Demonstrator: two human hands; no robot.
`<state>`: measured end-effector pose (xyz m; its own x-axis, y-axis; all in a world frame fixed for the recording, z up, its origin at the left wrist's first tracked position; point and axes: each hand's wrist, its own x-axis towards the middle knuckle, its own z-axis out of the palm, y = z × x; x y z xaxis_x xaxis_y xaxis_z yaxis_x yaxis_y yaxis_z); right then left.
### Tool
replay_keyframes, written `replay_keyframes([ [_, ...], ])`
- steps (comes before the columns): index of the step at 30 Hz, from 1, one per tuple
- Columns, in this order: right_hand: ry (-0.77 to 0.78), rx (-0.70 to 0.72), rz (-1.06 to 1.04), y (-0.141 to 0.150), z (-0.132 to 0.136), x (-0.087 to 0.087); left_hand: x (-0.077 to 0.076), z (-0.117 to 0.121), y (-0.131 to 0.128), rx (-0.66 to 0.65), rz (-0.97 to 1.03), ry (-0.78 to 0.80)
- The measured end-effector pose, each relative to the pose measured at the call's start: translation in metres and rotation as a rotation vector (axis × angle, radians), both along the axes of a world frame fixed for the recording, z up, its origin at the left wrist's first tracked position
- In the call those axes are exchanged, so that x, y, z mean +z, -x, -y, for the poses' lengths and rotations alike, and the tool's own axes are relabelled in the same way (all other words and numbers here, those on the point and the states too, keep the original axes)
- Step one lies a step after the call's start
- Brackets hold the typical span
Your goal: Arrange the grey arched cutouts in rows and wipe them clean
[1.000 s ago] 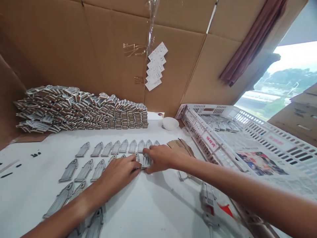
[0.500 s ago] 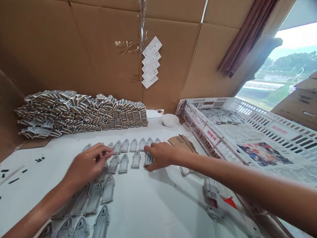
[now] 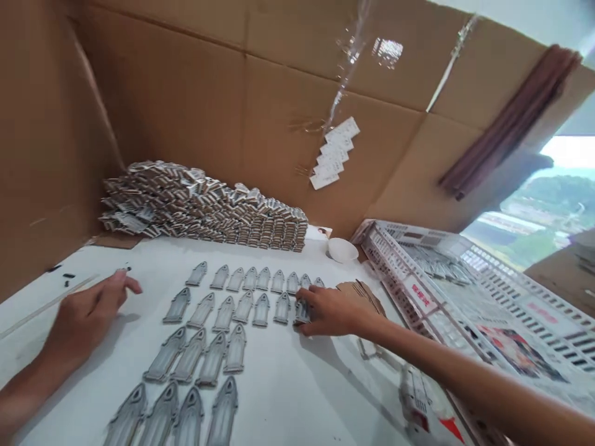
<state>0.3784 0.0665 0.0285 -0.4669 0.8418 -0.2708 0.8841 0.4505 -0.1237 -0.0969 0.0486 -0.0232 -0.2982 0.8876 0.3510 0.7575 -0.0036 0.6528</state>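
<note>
Several grey arch-shaped flat pieces (image 3: 223, 314) lie in rows on the white table (image 3: 288, 396). My right hand (image 3: 328, 310) rests at the right end of the second row, fingers pressed down on one grey piece (image 3: 301, 311). My left hand (image 3: 88, 316) hovers over bare table left of the rows, fingers loosely curled and apart, holding nothing. A big heap of the same pieces (image 3: 204, 207) is stacked against the cardboard wall at the back.
Cardboard walls (image 3: 186, 99) close in the back and left. A white plastic crate (image 3: 465, 285) lined with newspaper sits at right. A small white bowl (image 3: 343, 249), brown cardboard cutouts (image 3: 365, 292) and a white glue gun (image 3: 421, 402) lie near my right arm.
My left hand has drawn away leftwards from the rows to bare table, leaving the pieces laid out. My right hand stays on the end piece. The view has swung left.
</note>
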Motion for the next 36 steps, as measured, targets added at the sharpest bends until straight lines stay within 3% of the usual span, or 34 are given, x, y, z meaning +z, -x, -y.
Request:
replay_keyframes([
  [4,-0.042,-0.016,0.033,0.016,-0.003,0.012,0.012,0.000,-0.011,-0.036,0.028,0.082],
  [8,-0.087,0.030,-0.035,0.032,-0.012,0.019,0.014,-0.004,-0.011,-0.013,-0.027,0.045],
  [13,-0.019,0.051,0.029,0.045,-0.017,0.017,0.015,-0.007,-0.012,-0.044,-0.052,0.201],
  [23,0.065,0.005,0.118,0.054,-0.017,0.014,0.018,-0.008,-0.014,-0.084,-0.058,0.231],
  [31,0.036,-0.038,0.150,0.065,-0.020,0.012,0.016,-0.010,-0.015,-0.088,-0.068,0.197],
  [36,0.013,-0.010,0.098,0.047,-0.026,0.026,0.012,-0.014,-0.011,-0.092,-0.083,0.217],
])
